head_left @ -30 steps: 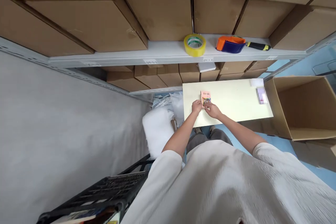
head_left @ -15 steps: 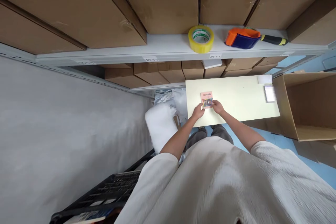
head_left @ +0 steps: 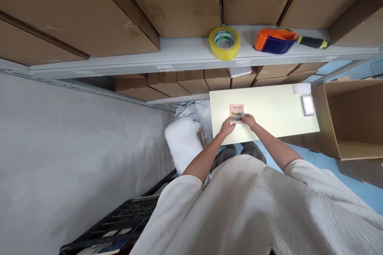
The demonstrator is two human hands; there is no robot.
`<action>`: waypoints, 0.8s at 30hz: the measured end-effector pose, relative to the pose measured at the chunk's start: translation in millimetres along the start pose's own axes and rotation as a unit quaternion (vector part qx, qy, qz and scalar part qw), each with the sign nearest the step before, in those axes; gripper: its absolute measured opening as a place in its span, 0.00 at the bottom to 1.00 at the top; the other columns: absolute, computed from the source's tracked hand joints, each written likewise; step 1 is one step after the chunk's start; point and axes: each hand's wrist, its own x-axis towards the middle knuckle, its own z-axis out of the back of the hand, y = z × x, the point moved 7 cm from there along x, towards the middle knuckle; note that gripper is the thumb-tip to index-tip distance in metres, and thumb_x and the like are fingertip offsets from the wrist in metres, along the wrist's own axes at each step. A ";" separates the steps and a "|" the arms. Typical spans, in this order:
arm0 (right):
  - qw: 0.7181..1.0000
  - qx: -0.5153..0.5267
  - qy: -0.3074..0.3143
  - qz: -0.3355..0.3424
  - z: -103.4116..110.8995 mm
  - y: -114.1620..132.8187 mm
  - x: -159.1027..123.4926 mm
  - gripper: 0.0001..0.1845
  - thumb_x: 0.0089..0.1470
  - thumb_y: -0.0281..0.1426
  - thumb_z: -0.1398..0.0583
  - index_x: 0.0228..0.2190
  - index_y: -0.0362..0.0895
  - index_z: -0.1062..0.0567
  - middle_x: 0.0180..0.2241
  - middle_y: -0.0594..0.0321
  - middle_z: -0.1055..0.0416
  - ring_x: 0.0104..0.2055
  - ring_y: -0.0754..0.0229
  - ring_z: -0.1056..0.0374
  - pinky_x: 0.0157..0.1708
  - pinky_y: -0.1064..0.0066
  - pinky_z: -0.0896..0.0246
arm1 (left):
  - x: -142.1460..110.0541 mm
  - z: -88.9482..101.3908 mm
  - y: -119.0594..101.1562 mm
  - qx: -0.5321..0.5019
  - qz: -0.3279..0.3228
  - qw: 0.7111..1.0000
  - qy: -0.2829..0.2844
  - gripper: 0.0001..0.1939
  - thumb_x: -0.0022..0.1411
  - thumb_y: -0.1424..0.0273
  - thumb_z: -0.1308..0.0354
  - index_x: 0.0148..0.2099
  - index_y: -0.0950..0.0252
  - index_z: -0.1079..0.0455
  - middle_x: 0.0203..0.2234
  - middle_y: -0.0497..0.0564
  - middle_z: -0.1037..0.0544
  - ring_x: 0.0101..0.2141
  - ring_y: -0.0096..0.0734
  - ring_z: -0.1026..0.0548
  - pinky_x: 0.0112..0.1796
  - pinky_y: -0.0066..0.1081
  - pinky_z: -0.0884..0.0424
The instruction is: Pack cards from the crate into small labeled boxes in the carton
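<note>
Pink booklet (head_left: 237, 110) between hands (head_left: 228, 126), "D3" labels (head_left: 242, 63) beyond

Left forearm (head_left: 208, 152) and right forearm (head_left: 272, 143) bare, reaching forward and converging ahead of the torso (head_left: 254, 203); left hand (head_left: 228, 126) and right hand (head_left: 249, 121) near each other but apart, fingers (head_left: 244, 117) of both turned inward, pinching.

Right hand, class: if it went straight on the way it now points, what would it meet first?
The pink printed item: the right hand points leftward at it, grip at its lower right edge, though depth is unclear.
</note>
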 end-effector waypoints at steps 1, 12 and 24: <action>1.000 -0.002 -0.003 -0.003 1.4 0.3 -0.6 0.15 0.49 0.40 0.30 0.34 0.46 0.24 0.29 0.62 0.24 0.35 0.56 0.29 0.34 0.69 0.35 | 1.1 -1.6 -0.5 -0.004 -0.001 1.000 0.002 0.34 0.64 0.78 0.37 0.71 0.63 0.28 0.68 0.57 0.22 0.67 0.48 0.25 0.67 0.40 0.29; 0.984 -0.093 -0.068 0.133 31.1 37.6 -20.6 0.14 0.64 0.43 0.39 0.34 0.47 0.21 0.42 0.56 0.17 0.46 0.52 0.23 0.48 0.66 0.28 | 20.9 -35.8 -27.3 -0.151 0.000 0.988 0.029 0.20 0.78 0.60 0.44 0.64 0.62 0.23 0.59 0.57 0.16 0.59 0.42 0.18 0.61 0.40 0.25; 0.996 -0.049 0.034 0.065 -3.8 11.4 -10.7 0.12 0.56 0.35 0.39 0.40 0.47 0.18 0.43 0.59 0.17 0.45 0.54 0.23 0.49 0.62 0.26 | 0.3 35.4 6.2 -0.086 0.036 0.987 -0.131 0.24 0.75 0.74 0.48 0.68 0.63 0.26 0.66 0.57 0.21 0.65 0.39 0.23 0.67 0.35 0.29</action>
